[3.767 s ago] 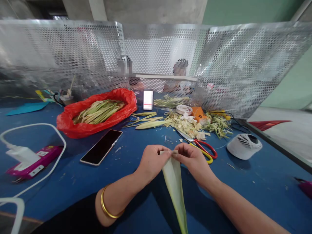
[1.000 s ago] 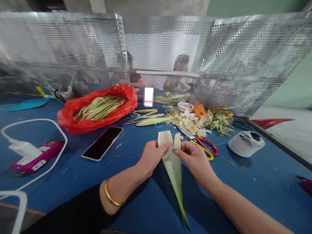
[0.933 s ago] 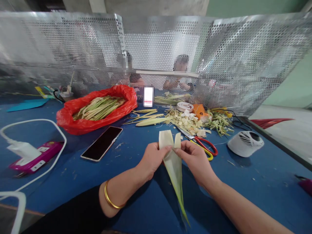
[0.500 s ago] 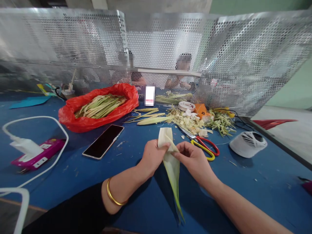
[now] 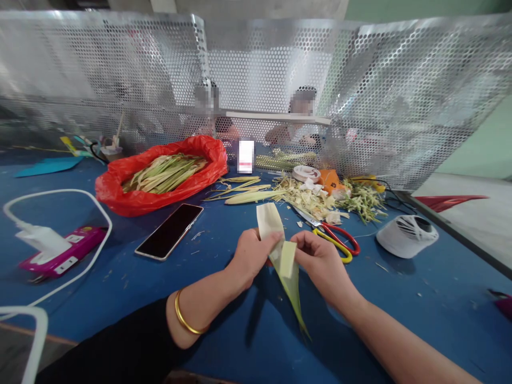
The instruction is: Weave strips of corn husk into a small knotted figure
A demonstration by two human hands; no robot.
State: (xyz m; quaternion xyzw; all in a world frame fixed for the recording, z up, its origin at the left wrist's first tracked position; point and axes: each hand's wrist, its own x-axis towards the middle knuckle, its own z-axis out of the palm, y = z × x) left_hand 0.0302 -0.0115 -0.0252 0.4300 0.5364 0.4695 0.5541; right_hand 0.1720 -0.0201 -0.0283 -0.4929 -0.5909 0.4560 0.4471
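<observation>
A pale green leaf strip (image 5: 288,280) hangs point-down between my two hands above the blue table (image 5: 240,330). My left hand (image 5: 250,256) pinches its left flap, which stands up. My right hand (image 5: 320,261) pinches the right flap, folded down over the strip. A gold bangle (image 5: 182,322) is on my left wrist. Red-and-yellow scissors (image 5: 336,242) lie just beyond my right hand.
A red bag of leaf strips (image 5: 160,173) sits far left. A black phone (image 5: 170,232) lies left of my hands. A pink power strip with white plug (image 5: 52,248), leaf scraps (image 5: 316,200), a white fan (image 5: 406,234) and a perforated metal screen (image 5: 360,96) surround; people sit behind it.
The strip's top was split into two flaps. My right hand has folded the right flap down, while the left flap stays raised in my left hand.
</observation>
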